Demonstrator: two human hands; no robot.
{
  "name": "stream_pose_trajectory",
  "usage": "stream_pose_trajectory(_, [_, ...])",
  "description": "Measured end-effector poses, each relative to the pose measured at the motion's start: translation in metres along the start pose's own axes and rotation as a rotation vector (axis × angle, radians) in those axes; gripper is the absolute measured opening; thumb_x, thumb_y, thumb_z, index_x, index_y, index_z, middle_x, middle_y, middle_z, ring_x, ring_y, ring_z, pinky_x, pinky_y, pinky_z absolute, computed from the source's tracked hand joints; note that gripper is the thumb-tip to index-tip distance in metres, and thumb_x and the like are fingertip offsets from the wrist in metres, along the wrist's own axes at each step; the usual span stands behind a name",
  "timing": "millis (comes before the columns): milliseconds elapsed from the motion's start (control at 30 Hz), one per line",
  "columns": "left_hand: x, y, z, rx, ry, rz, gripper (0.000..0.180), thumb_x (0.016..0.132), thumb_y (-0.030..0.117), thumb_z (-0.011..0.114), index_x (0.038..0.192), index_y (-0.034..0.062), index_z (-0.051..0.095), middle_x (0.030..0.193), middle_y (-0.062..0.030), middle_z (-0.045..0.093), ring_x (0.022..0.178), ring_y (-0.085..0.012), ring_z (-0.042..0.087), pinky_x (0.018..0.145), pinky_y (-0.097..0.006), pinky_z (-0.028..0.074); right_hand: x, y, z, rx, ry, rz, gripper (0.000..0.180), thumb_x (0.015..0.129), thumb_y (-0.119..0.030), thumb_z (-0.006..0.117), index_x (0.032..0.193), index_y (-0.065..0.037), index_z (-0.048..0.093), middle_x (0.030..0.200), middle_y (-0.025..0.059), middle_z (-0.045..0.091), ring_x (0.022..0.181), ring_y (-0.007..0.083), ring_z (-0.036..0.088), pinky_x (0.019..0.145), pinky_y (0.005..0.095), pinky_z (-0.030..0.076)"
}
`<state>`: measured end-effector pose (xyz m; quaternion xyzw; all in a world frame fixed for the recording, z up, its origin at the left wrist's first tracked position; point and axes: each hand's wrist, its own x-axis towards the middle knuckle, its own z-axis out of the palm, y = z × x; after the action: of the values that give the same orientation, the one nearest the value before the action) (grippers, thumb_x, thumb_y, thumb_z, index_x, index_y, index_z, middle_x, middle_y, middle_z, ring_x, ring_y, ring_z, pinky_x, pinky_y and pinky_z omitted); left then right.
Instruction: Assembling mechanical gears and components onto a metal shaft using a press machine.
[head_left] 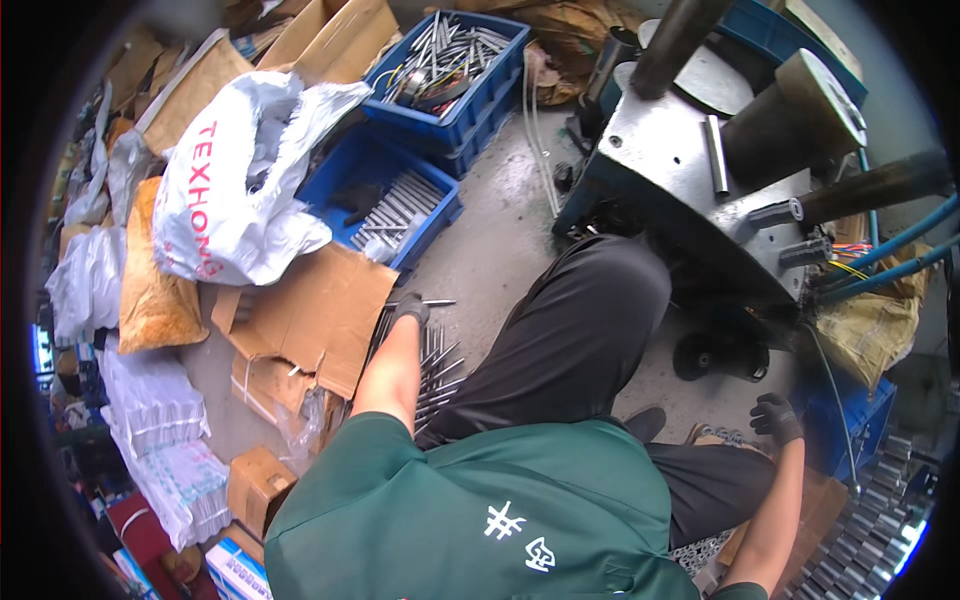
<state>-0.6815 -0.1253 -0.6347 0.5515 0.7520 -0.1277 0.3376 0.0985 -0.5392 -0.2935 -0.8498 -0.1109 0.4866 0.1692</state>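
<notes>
View from the head, looking down over a green shirt and dark trousers. The left hand (pixel 409 308), gloved, reaches down to a loose heap of thin metal rods (pixel 432 372) on the concrete floor (pixel 500 250) beside the left thigh; its fingers are curled down onto the rods, though whether they grip one cannot be told. The rods lie fanned within arm's reach of the seat. The right hand (pixel 774 416), also gloved, hangs loosely curled by the right knee, apparently holding nothing, near stacked metal cylinders (pixel 872 530) at the lower right. Flattened cardboard (pixel 315 310) crowds the heap on its left. Farther out, a white plastic sack (pixel 235 175) leans over a blue bin (pixel 385 200) of short rods, and a second blue bin (pixel 455 70) holds longer ones. To the right, a grey machine (pixel 690 170) with blue hoses (pixel 900 250) stands just beyond the knees.
</notes>
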Motion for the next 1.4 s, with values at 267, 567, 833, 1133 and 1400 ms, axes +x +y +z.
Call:
stream_pose_trajectory(267, [-0.059, 0.035, 0.021, -0.338, 0.379, -0.022, 0.031, 0.085, 0.012, 0.069, 0.116, 0.0091, 0.069, 0.112, -0.0244, 0.074, 0.108, -0.0401, 0.071, 0.095, -0.046, 0.053, -0.034, 0.01, 0.0, 0.041, 0.057, 0.042, 0.036, 0.09, -0.011, 0.065, 0.125, -0.002, 0.062, 0.094, 0.0147, 0.075, 0.074, 0.0278, 0.076, 0.06, 0.0375, 0.058])
stream_pose_trajectory(567, [-0.103, 0.147, -0.067, -0.986, 0.455, 0.572, 0.019, 0.099, 0.014, 0.074, 0.112, 0.0012, 0.071, 0.106, -0.0104, 0.073, 0.094, -0.0202, 0.067, 0.089, -0.034, 0.053, -0.057, -0.085, 0.022, -0.511, 0.281, -0.785, 0.031, 0.093, -0.015, 0.072, 0.12, 0.002, 0.07, 0.107, 0.0181, 0.075, 0.1, 0.0309, 0.074, 0.09, 0.0381, 0.058])
stream_pose_trajectory(833, [-0.333, 0.404, -0.263, -1.413, 0.433, 1.274, 0.026, 0.107, 0.03, 0.067, 0.115, 0.0048, 0.067, 0.106, -0.0062, 0.07, 0.099, -0.0185, 0.068, 0.091, -0.035, 0.054, -0.067, -0.212, 0.016, -0.022, 0.938, -1.274, 0.023, 0.094, -0.008, 0.073, 0.115, -0.001, 0.07, 0.107, 0.0186, 0.072, 0.099, 0.0309, 0.072, 0.084, 0.0414, 0.058])
stream_pose_trajectory(1133, [-0.427, 0.5, -0.106, -1.397, -0.784, 1.013, 0.034, 0.108, 0.032, 0.062, 0.13, 0.007, 0.055, 0.089, -0.0066, 0.068, 0.077, -0.0235, 0.07, 0.069, -0.036, 0.06, -0.039, -0.25, 0.051, 0.002, 1.247, -1.312, 0.037, 0.089, -0.015, 0.075, 0.124, -0.005, 0.069, 0.125, 0.0212, 0.068, 0.113, 0.0408, 0.067, 0.102, 0.0488, 0.053])
stream_pose_trajectory(1400, [-0.442, 0.498, -0.058, -0.895, -0.748, 1.273, 0.026, 0.106, 0.023, 0.067, 0.128, 0.0097, 0.06, 0.089, 0.0001, 0.063, 0.068, -0.0065, 0.057, 0.058, -0.022, 0.046, -0.014, -0.256, 0.04, -0.087, 1.303, -1.295, 0.03, 0.084, -0.011, 0.078, 0.115, -0.013, 0.077, 0.125, 0.015, 0.072, 0.11, 0.0363, 0.068, 0.098, 0.0477, 0.056])
